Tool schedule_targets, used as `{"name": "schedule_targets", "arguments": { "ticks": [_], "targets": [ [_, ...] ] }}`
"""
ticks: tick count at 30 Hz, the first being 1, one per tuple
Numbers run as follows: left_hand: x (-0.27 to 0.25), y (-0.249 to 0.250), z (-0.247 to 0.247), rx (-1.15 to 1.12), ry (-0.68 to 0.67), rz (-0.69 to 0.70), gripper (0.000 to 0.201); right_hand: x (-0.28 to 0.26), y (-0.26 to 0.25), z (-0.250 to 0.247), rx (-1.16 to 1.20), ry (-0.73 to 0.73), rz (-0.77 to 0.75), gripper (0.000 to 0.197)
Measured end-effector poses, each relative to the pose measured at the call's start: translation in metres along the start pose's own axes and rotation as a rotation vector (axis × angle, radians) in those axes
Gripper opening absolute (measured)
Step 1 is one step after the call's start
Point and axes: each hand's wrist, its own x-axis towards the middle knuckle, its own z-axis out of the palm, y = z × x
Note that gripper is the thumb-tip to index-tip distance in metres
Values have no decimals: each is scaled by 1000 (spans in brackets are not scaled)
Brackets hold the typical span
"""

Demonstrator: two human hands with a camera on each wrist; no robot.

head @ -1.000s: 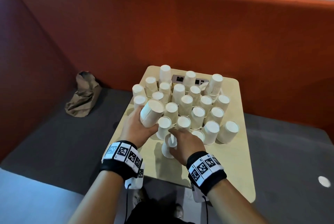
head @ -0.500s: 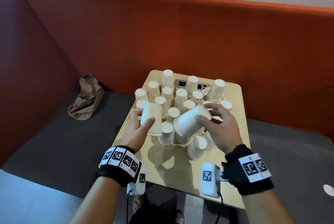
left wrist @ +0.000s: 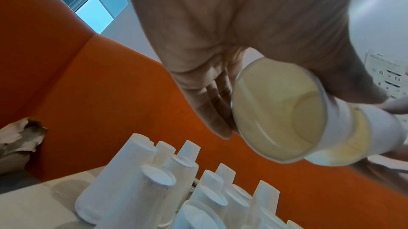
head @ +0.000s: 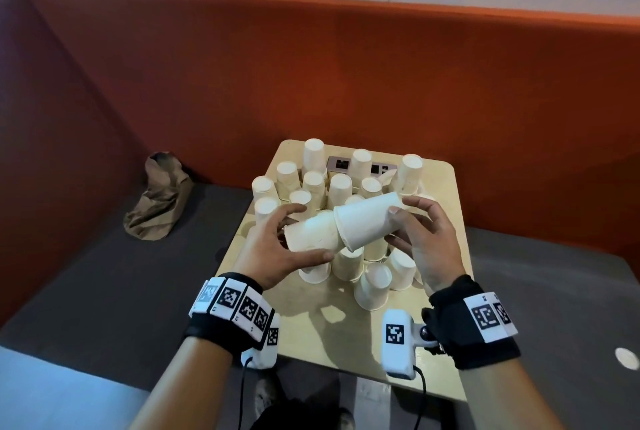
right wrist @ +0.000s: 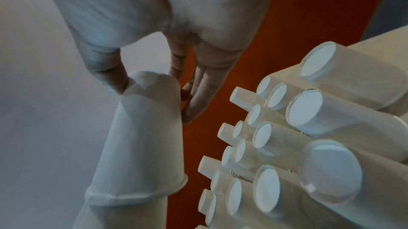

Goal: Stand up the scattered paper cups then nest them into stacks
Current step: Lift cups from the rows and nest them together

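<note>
Above the small wooden table my left hand holds a white paper cup lying sideways, its mouth toward the wrist. My right hand pinches the base end of a second white cup, whose mouth slides over the first cup's base. The two cups are partly nested and tilted. Below them several more white cups stand upside down in a tight cluster on the table, seen also in the wrist views.
An orange padded wall rings a dark grey bench. A crumpled brown paper bag lies on the bench left of the table. A socket panel is set in the table's far edge. The near part of the tabletop bears no cups.
My right hand lifted a cup from the table and brought it left onto the cup in my left hand, which turned sideways. The two cups now overlap.
</note>
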Motion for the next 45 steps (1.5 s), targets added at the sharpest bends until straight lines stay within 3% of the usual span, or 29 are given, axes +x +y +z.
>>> {"name": "schedule_targets", "arguments": {
  "ticks": [9,13,18,23,26,31,38,45],
  "targets": [
    [5,14,6,-271,70,110,112,-1,5,8,89,-27,91,14],
    [4,20,14,-325,78,126,88,-2,7,16,92,-58,90,8],
    [7,20,15,-353,107,145,83,-4,10,24,63,-69,73,14],
    [14,14,9,-351,137,146,96,-6,17,35,33,-77,46,27],
    [21,10,3,-360,137,142,90,-4,20,45,-26,-90,-9,26],
    [34,4,0,-354,86,118,54,1,27,73,-65,-101,-70,41],
    [68,-7,-17,-247,-25,152,53,21,29,107,-225,-17,-251,41],
    [136,-6,-30,-131,-141,263,61,50,22,138,-509,173,-482,46]
  ]
}}
